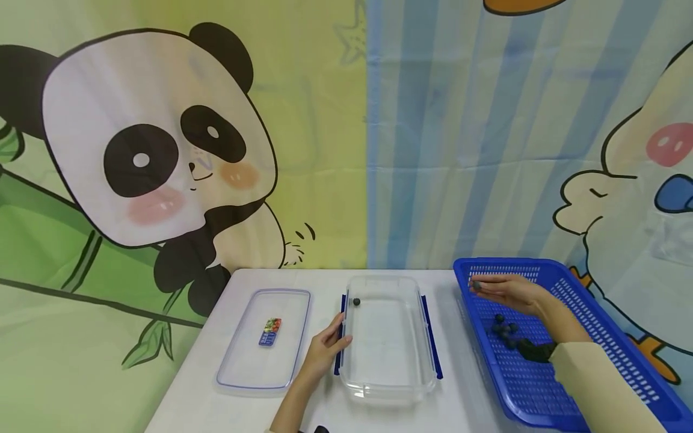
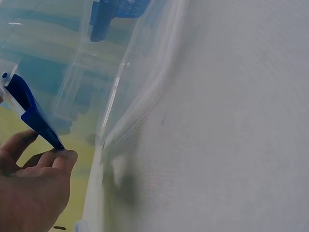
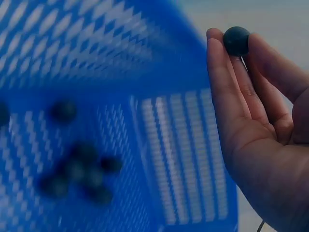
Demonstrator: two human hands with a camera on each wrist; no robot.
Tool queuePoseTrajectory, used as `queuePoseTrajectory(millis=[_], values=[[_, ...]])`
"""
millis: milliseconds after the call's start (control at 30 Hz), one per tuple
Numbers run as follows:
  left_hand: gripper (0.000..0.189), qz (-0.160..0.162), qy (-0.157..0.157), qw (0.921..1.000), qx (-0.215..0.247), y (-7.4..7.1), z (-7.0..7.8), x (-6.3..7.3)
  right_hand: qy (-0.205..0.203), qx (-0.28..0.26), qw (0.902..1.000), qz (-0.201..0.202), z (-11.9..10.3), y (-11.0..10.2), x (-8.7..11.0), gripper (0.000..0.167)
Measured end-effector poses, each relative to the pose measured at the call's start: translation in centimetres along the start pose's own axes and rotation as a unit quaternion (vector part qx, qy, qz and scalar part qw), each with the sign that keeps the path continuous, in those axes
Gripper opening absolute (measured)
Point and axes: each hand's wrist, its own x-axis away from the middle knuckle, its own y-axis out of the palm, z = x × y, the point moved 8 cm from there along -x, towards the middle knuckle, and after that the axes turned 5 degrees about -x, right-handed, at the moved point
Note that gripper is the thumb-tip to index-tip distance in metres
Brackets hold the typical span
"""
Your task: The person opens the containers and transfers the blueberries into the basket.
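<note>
A clear plastic food container [image 1: 387, 385] stands on the white table, blue latch flaps [image 1: 431, 337] folded out along both sides. My left hand [image 1: 323, 347] holds its left side; in the left wrist view the fingertips meet the end of a blue latch [image 2: 30, 104]. One dark ball [image 1: 356, 302] lies inside at the back left. Over the blue basket [image 1: 500, 385], my right hand [image 1: 511, 293] pinches a dark blueberry-like ball [image 3: 236, 41] between thumb and fingertips. Several similar balls [image 3: 75, 169] lie on the basket floor, blurred in the right wrist view.
To the left of the container lies a clear flat lid [image 1: 238, 361] with a blue rim and a colourful label [image 1: 269, 332]. Behind the table hangs a printed curtain [image 1: 319, 150]. The basket's raised rim [image 1: 471, 325] stands between its contents and the container.
</note>
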Motion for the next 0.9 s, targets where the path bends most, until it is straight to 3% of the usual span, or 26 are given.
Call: queuePoseTrajectory(millis=[133, 267, 467, 633, 767, 900], values=[[0.061, 0.0, 0.003, 1.0, 0.002, -0.2, 0.2, 0.0, 0.004, -0.015, 0.9999, -0.001, 1.4, -3.8, 2.6, 0.035], [0.06, 0.001, 0.002, 1.0, 0.004, -0.3, 0.3, 0.1, 0.017, 0.006, 0.9996, 0.021, 3.3, -6.7, 3.7, 0.031], [0.06, 0.0, 0.007, 1.0, -0.005, -0.2, 0.3, 0.3, 0.03, 0.08, 0.9873, 0.134, 5.9, -10.2, 4.5, 0.029], [0.063, -0.002, 0.005, 1.0, -0.002, 0.0, 0.2, 0.5, 0.036, 0.094, 0.9762, 0.192, 7.0, -11.4, 5.1, 0.036], [0.061, -0.002, 0.002, 1.0, 0.003, 0.0, 0.2, 0.4, 0.032, 0.091, 0.9778, 0.186, 7.1, -11.3, 5.2, 0.045], [0.061, -0.003, 0.003, 1.0, 0.005, 0.1, 0.3, 0.3, 0.033, 0.055, 0.9817, 0.179, 7.3, -11.4, 5.1, 0.041]])
